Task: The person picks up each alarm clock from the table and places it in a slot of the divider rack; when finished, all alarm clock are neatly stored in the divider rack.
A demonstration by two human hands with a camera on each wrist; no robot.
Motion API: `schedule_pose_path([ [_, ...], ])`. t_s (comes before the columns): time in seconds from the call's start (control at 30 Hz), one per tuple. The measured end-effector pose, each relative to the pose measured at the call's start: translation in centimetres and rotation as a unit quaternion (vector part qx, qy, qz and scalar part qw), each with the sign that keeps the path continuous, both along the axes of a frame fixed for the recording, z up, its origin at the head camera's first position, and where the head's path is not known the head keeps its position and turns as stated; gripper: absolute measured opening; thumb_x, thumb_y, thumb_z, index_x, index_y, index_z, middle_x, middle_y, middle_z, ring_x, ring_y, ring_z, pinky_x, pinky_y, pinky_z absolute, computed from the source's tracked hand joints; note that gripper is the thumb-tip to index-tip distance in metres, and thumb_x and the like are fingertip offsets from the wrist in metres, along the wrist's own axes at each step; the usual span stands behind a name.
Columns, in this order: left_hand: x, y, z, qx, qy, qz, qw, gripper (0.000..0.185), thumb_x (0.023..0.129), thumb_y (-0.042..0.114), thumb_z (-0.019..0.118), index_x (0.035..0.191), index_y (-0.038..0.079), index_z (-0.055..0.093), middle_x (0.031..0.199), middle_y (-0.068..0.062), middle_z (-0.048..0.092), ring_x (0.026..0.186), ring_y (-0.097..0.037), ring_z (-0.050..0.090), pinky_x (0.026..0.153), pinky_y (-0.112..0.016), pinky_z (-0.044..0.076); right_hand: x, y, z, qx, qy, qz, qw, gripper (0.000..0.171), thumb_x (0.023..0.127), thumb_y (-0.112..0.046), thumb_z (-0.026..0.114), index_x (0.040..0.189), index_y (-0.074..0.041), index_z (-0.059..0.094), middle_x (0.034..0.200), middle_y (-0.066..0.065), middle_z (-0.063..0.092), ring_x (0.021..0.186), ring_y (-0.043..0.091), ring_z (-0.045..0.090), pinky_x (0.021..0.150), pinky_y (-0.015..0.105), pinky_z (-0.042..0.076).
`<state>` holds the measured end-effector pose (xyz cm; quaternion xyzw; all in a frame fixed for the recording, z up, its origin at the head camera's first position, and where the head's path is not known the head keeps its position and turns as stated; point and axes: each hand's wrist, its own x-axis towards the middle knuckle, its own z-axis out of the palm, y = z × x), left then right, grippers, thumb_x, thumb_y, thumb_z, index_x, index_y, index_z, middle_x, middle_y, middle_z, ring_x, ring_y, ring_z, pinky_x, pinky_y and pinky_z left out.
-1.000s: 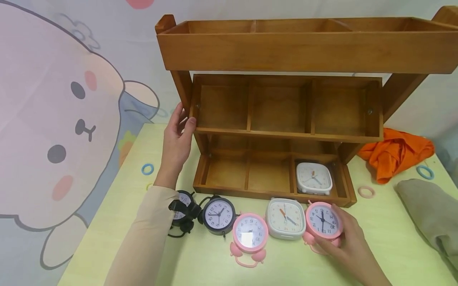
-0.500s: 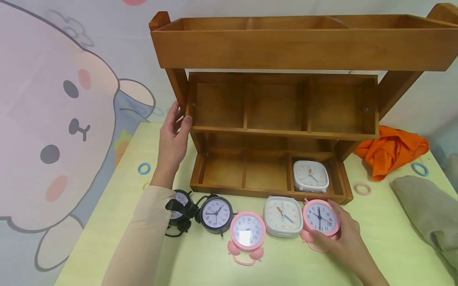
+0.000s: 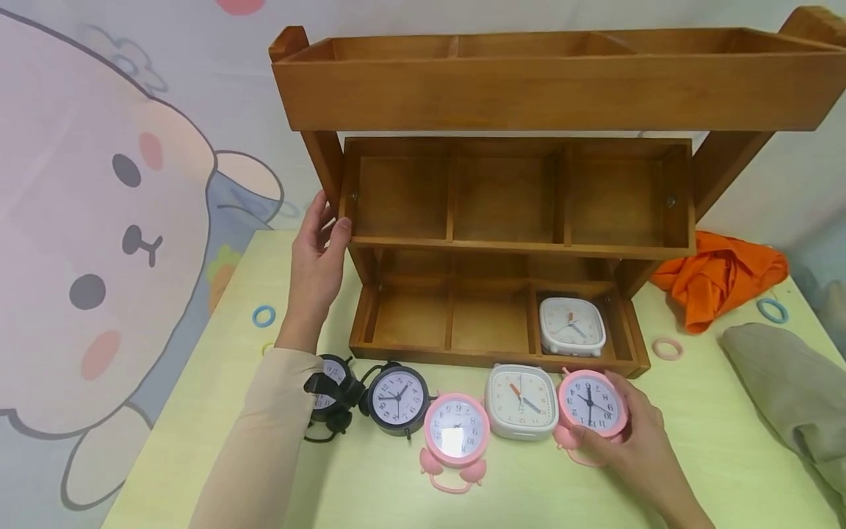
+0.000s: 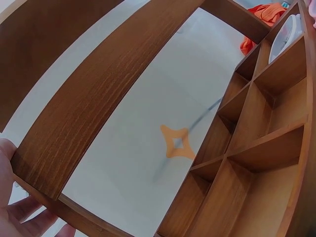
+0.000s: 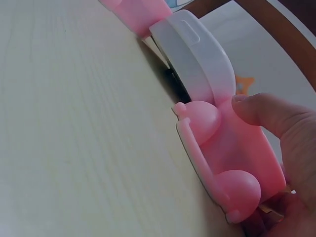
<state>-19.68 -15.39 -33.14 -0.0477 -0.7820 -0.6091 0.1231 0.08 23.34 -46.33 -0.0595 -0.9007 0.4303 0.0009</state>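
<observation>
At the bottom right of the head view, the right hand (image 3: 628,433) grips a pink twin-bell alarm clock (image 3: 590,405) that lies face up on the pale green table (image 3: 714,455), fingers curled round its right rim and thumb at its lower edge. The hand covers the clock's handle and most of its bells. The right wrist view shows the thumb (image 5: 266,116) pressed on the pink body just beside one bell; the other fingers are out of sight there.

Touching that clock on its left is a white square alarm clock (image 3: 521,402), then a second pink alarm clock (image 3: 456,433) whose dial is washed out by glare. Further left lie a black alarm clock (image 3: 399,400) and another black clock (image 3: 328,393), largely hidden behind the beige sleeve (image 3: 258,448), so its face is hard to read.

Behind the row stands a three-tier wooden organizer (image 3: 529,88). A white square clock (image 3: 571,326) sits in the right compartment of its lowest tray. The left hand (image 3: 317,257), in the middle left of the frame, holds the organizer's left upright, thumb on the middle tray's corner, fingers wrapped behind and unseen; the left wrist view catches only fingertips (image 4: 29,210) at its lower left edge.

At the right edge, an orange cloth (image 3: 720,275) and a grey-green cloth (image 3: 793,397) are cut off. Small rings, blue (image 3: 263,316) and pink (image 3: 666,348), lie on the table.
</observation>
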Motion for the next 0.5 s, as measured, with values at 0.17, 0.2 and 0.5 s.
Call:
schedule_pose_path([
  [0.17, 0.1, 0.0, -0.2, -0.003, -0.005, 0.004, 1.0, 0.058, 0.101, 0.03, 0.05, 0.155, 0.024, 0.031, 0.154, -0.004, 0.043, 0.138, -0.021, 0.046, 0.115, -0.037, 0.037, 0.7, 0.3, 1.0, 0.018, -0.023, -0.028, 0.999, 0.099, 0.075, -0.043, 0.084, 0.151, -0.007, 0.032, 0.14, 0.018, 0.048, 0.114, 0.027, 0.046, 0.08, 0.007, 0.037],
  [0.2, 0.2, 0.0, -0.2, -0.003, -0.005, 0.004, 1.0, 0.058, 0.101, 0.03, 0.05, 0.155, 0.024, 0.031, 0.154, -0.004, 0.043, 0.138, -0.021, 0.046, 0.115, -0.037, 0.037, 0.9, 0.4, 1.4, 0.017, -0.02, -0.031, 0.999, 0.099, 0.075, -0.042, 0.084, 0.152, -0.007, 0.032, 0.14, 0.018, 0.048, 0.113, 0.025, 0.045, 0.079, 0.007, 0.037],
  [0.5, 0.0, -0.1, 0.0, 0.002, 0.003, 0.0, 1.0, 0.057, 0.101, 0.029, 0.05, 0.155, 0.023, 0.032, 0.153, -0.004, 0.043, 0.137, -0.021, 0.047, 0.114, -0.037, 0.038, -1.6, -0.4, 6.1, 0.018, 0.097, -0.006, 0.995, 0.096, 0.073, -0.023, 0.088, 0.152, -0.011, 0.034, 0.136, 0.015, 0.051, 0.106, 0.006, 0.041, 0.08, 0.015, 0.037],
])
